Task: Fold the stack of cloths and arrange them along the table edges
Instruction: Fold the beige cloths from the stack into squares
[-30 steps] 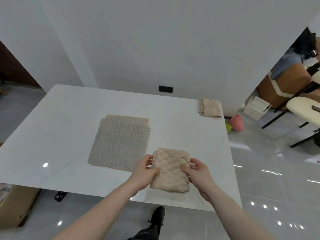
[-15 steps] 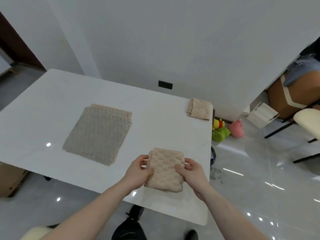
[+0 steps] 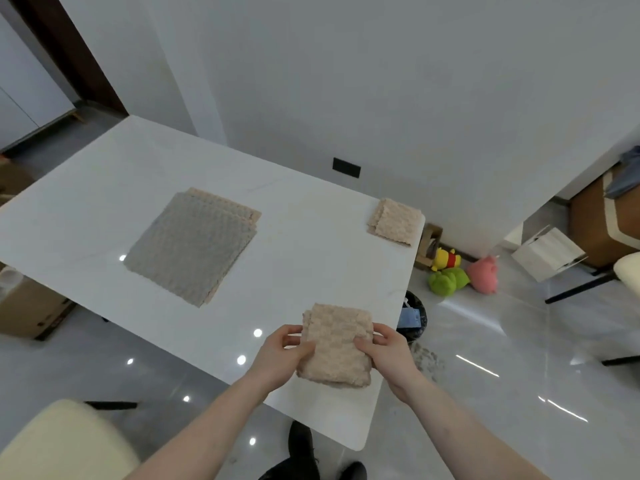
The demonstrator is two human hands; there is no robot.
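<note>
A folded beige cloth (image 3: 336,344) is held just over the near right part of the white table (image 3: 294,265). My left hand (image 3: 282,355) grips its left edge, thumb on top. My right hand (image 3: 388,353) grips its right edge the same way. A flat stack of unfolded cloths (image 3: 194,244), grey on top with beige beneath, lies in the table's middle left. Another folded beige cloth (image 3: 396,225) sits at the far right corner.
A cream chair seat (image 3: 65,441) stands at the near left. Plush toys (image 3: 460,271) and a dark bin (image 3: 414,317) sit on the floor right of the table. A cardboard box (image 3: 31,306) is under the left side. My shoes (image 3: 301,441) show below.
The view has swung to the right and the table now sits further left in it. Both hands keep their hold on the folded cloth, now nearer the table's right edge.
</note>
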